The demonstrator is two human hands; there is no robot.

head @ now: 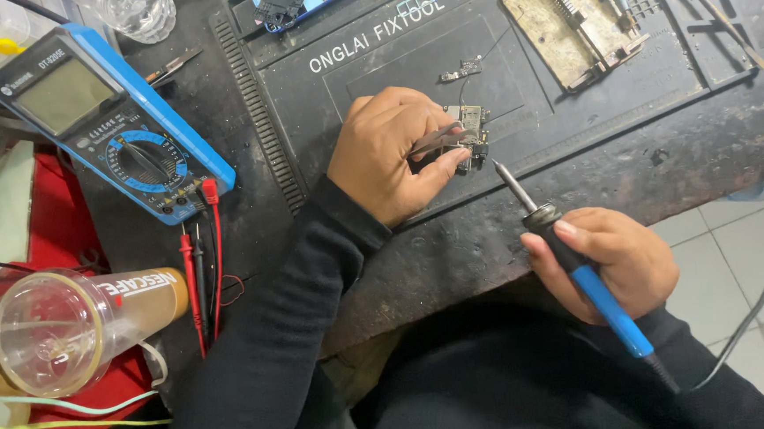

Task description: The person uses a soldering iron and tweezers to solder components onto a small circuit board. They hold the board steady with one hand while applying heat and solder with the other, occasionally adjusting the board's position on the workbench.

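Note:
My left hand [391, 152] grips metal tweezers [435, 139] and presses on a small circuit board [471, 129] that lies on the dark work mat [570, 115]. My right hand [619, 257] holds a soldering iron [580, 269] with a blue handle. Its metal tip points up and to the left, a short way below the board and not touching it. A tiny loose board part [462, 70] lies on the mat just above my left hand.
A blue multimeter [102, 121] with red and black leads [202, 270] lies at left. A clear plastic cup [71, 326] lies on its side at lower left. A metal board holder [573, 22] rests at the mat's upper right. Tiled floor [738, 254] shows at right.

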